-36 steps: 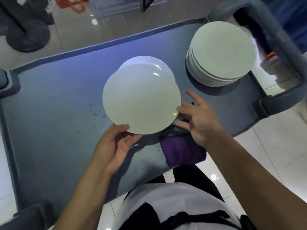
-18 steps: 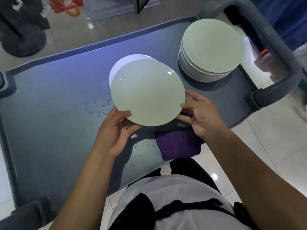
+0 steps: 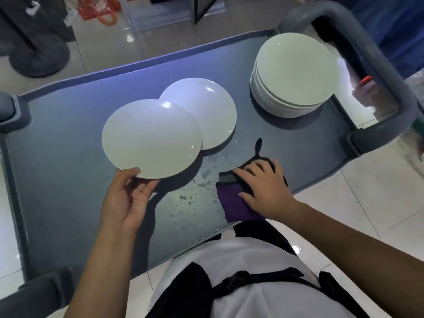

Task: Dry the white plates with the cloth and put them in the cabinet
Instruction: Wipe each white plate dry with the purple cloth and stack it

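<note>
Plate [image 3: 151, 138] tilted in left hand [image 3: 125, 200], face up

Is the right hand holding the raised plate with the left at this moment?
No, the right hand lies on the purple cloth on the cart, while only the left hand grips the raised plate.
</note>
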### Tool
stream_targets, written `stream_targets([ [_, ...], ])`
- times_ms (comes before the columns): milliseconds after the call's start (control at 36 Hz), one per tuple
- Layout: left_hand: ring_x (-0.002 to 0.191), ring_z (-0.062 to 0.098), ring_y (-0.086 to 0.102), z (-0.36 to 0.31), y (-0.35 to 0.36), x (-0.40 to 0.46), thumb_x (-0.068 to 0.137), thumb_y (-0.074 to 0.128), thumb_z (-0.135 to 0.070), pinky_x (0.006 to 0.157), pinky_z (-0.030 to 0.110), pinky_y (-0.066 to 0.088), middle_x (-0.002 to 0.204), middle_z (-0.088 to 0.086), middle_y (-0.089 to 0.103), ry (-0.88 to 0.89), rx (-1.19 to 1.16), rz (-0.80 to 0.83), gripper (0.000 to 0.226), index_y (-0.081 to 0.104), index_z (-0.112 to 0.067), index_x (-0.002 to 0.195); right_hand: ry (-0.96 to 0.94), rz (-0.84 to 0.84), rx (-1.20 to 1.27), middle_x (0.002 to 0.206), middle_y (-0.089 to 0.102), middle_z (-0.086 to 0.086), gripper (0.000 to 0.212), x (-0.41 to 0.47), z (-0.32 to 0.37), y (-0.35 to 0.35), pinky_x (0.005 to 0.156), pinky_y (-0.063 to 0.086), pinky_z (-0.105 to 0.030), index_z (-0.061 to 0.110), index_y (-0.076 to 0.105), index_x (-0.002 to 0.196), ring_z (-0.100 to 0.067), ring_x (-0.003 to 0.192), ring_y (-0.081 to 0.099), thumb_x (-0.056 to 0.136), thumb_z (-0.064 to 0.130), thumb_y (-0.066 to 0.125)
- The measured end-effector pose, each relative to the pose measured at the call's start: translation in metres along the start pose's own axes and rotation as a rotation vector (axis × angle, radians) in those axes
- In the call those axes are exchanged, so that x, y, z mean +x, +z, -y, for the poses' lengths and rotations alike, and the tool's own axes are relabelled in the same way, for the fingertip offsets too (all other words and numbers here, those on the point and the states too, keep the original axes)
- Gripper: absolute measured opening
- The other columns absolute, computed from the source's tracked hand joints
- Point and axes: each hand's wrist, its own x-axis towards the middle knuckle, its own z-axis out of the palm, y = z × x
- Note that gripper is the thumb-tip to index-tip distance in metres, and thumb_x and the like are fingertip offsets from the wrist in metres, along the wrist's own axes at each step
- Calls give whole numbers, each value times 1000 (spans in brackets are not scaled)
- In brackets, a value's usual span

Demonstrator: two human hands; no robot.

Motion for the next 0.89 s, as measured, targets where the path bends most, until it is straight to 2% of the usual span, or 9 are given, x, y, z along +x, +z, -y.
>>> stream_targets([
  [139, 108, 21, 72, 0, 1, 2, 95, 48, -1, 86, 36, 61, 126, 5, 64, -12, -75, 40, 33, 54, -13, 125, 21, 122, 23, 123, 52, 3, 44, 7, 3, -8, 110, 23, -38, 27, 52, 137, -21, 116, 49, 96, 38, 61],
  [278, 114, 22, 70, -1, -1, 6, 94, 51, -2, 87, 36, 61, 133, 7, 62, -24, -118, 62, 38, 53, -13, 131, -4, 102, 95, 106, 51, 1, 22, 5, 3, -9, 100, 37, -43, 20, 70, 112, -23, 93, 53, 94, 16, 60],
  [417, 124, 25, 65, -2, -6, 8, 92, 53, -3, 94, 40, 59, 142, 9, 59, -32, -134, 53, 40, 52, -12, 131, -28, -8, 27, 121, 60, -1, 13, 8, -3, -8, 104, 33, -47, 22, 72, 92, -27, 116, 53, 81, 18, 76],
  [472, 124, 24, 64, -3, -6, 8, 92, 53, -3, 88, 36, 61, 140, 9, 59, -31, -131, 42, 40, 54, -12, 131, 21, 3, 14, 130, 56, 2, 20, 16, -6, -14, 109, 27, -45, 25, 66, 101, -25, 124, 49, 83, 25, 74],
  [556, 116, 23, 68, -3, -4, 7, 93, 52, -1, 83, 35, 61, 131, 9, 62, -2, -113, 37, 37, 56, -10, 128, 137, 130, -13, 136, 52, 7, 47, 26, -11, -28, 112, 25, -44, 33, 52, 128, -21, 130, 44, 87, 45, 69],
  [611, 112, 22, 69, -3, -3, 5, 93, 50, 0, 84, 35, 61, 128, 8, 63, 14, -104, 38, 37, 57, -10, 128, 182, 184, -49, 139, 52, 7, 60, 27, -15, -34, 112, 24, -44, 34, 47, 136, -21, 132, 42, 85, 56, 67],
  [722, 115, 22, 68, -2, -3, 3, 95, 50, -1, 84, 35, 61, 133, 9, 63, 6, -108, 45, 38, 57, -11, 131, 315, 189, -38, 141, 48, 1, 83, 17, -30, -36, 112, 27, -47, 33, 43, 143, -24, 133, 40, 74, 72, 69],
  [806, 116, 23, 69, -3, -1, 4, 95, 48, 0, 85, 37, 61, 134, 8, 64, -7, -124, 67, 39, 56, -12, 132, 481, 159, 97, 146, 47, -4, 96, 1, -40, -36, 111, 33, -52, 30, 39, 146, -29, 134, 41, 68, 76, 71],
  [889, 117, 23, 69, -4, 5, 4, 96, 47, 0, 91, 41, 60, 133, 6, 65, -18, -134, 92, 40, 55, -14, 133, 668, 77, 305, 138, 55, -4, 99, -25, -39, -31, 102, 45, -54, 25, 48, 138, -27, 126, 51, 59, 80, 73],
])
